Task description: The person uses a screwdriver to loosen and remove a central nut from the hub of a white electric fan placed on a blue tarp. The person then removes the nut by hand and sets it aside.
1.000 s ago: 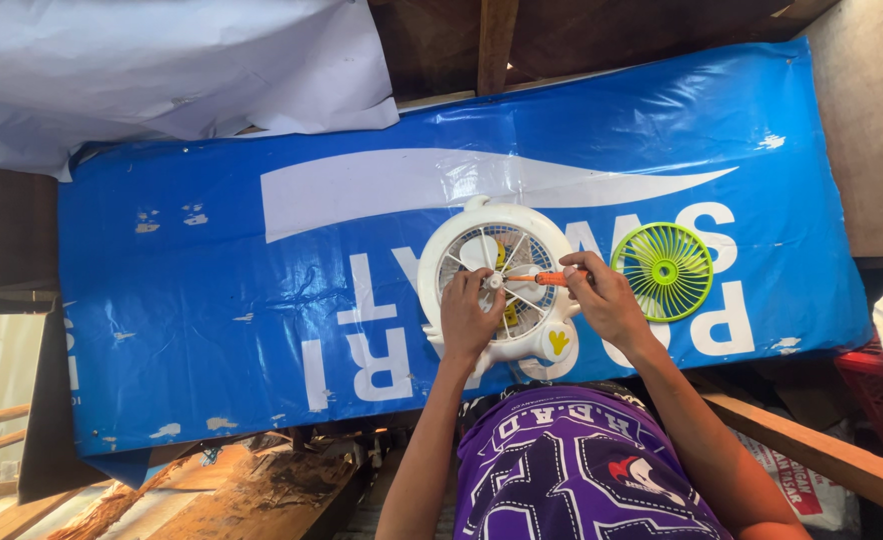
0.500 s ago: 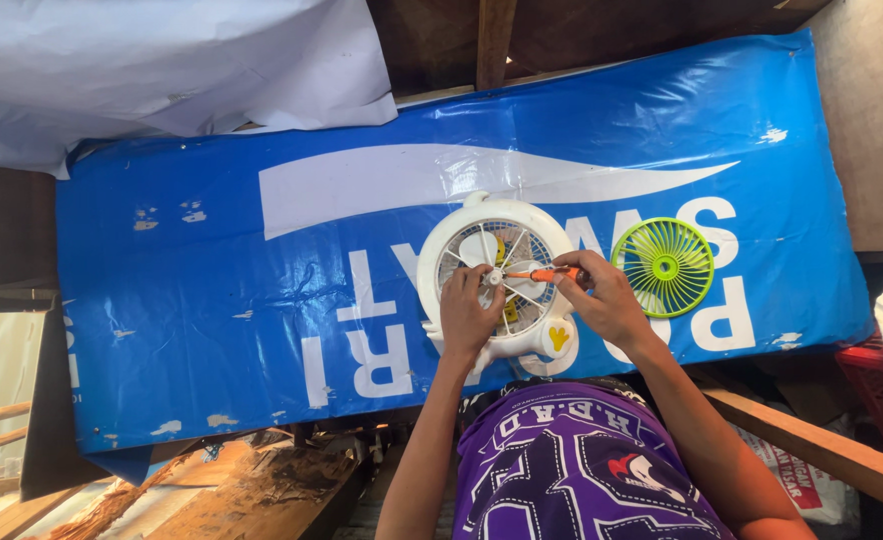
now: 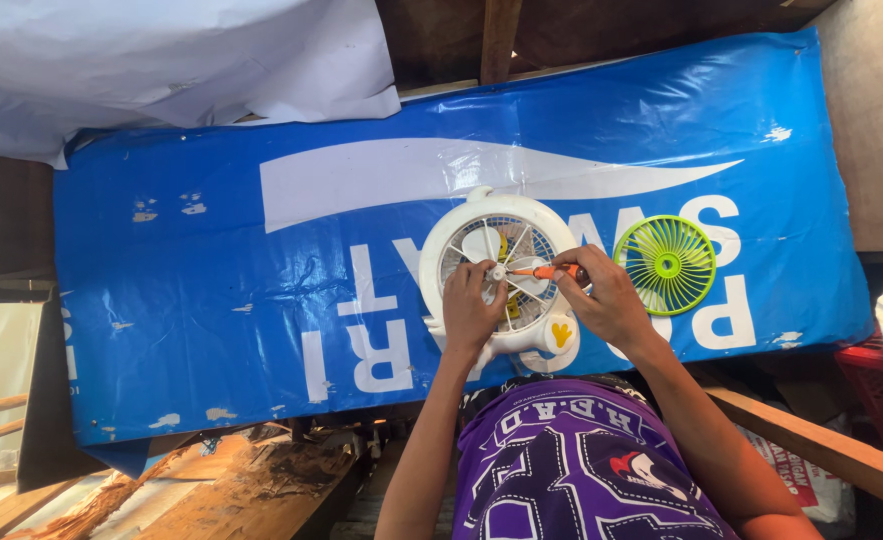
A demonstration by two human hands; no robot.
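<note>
With the left hand (image 3: 470, 312) closed on the white fan housing (image 3: 500, 275) near the table's front edge, keep the orange-handled screwdriver (image 3: 545, 271), pinched in the right hand (image 3: 610, 300), square on the hub, clear of the green grille (image 3: 666, 264) alongside.

A big blue plastic sheet (image 3: 212, 300) with white shapes covers the table. A white sheet (image 3: 162, 60) hangs far left. Brown wooden planks (image 3: 822, 440) lie near right. Daylight shines softly.
</note>
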